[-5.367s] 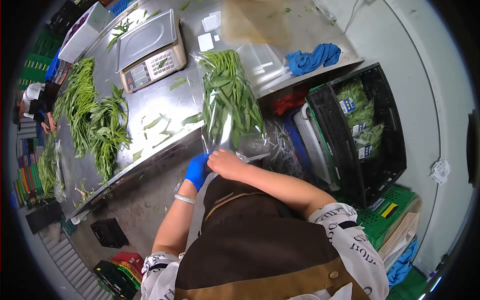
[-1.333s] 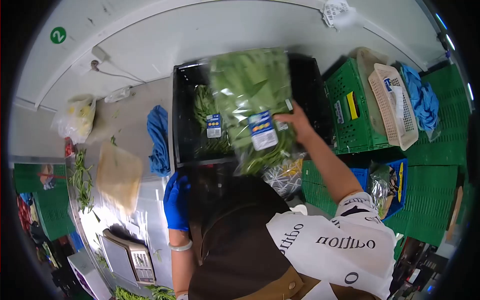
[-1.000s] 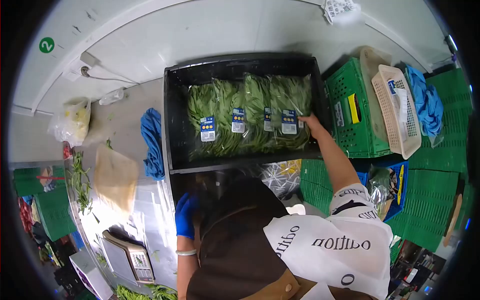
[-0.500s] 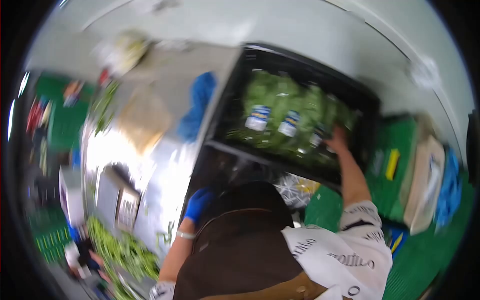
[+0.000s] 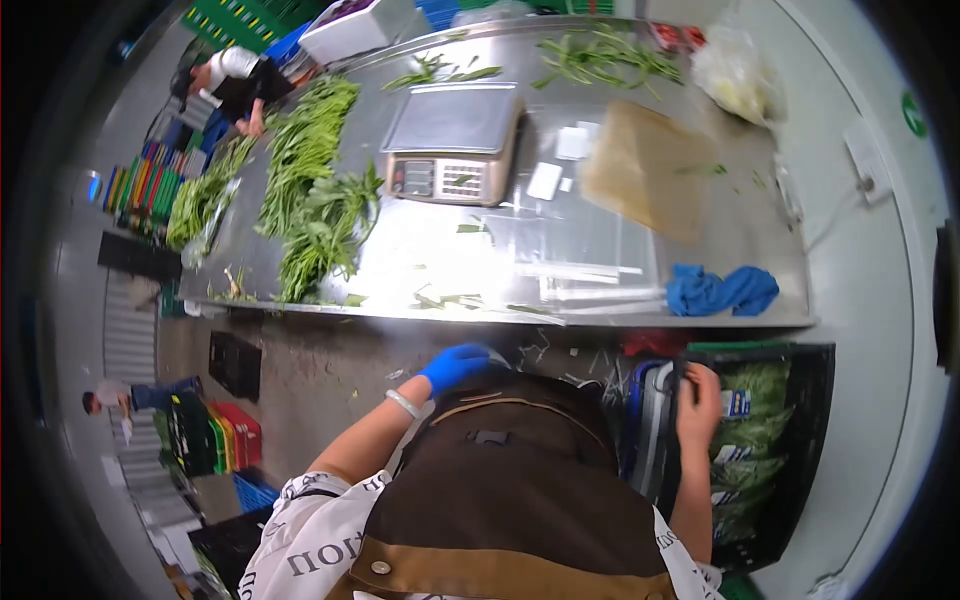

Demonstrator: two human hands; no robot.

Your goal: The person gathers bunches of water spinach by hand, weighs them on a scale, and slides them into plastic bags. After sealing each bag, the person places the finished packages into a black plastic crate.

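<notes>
My left hand (image 5: pixel 455 369), in a blue glove, is just in front of my brown apron (image 5: pixel 500 500), below the table's near edge. Its fingers point right, looking stretched out, with a pale shiny patch by their tips. My bare right hand (image 5: pixel 698 405) is at the near left corner of a black crate (image 5: pixel 815 440), its fingers curled over the rim; part of the grip is hidden. Inside the crate lie several bagged bundles of leafy greens (image 5: pixel 750 430) with blue-and-white labels.
A metal table (image 5: pixel 600 285) runs ahead, bearing a scale (image 5: pixel 450 145), loose greens (image 5: pixel 310 150), a brown sheet (image 5: pixel 645 170) and a blue cloth (image 5: pixel 722 291). A co-worker (image 5: pixel 235 80) handles greens at the far left; another person (image 5: pixel 115 398) stands beyond stacked crates (image 5: pixel 235 435).
My view has swung left from the crate to the table. The crate now sits at my right. My right hand has left the bagged greens and moved to the crate's edge.
</notes>
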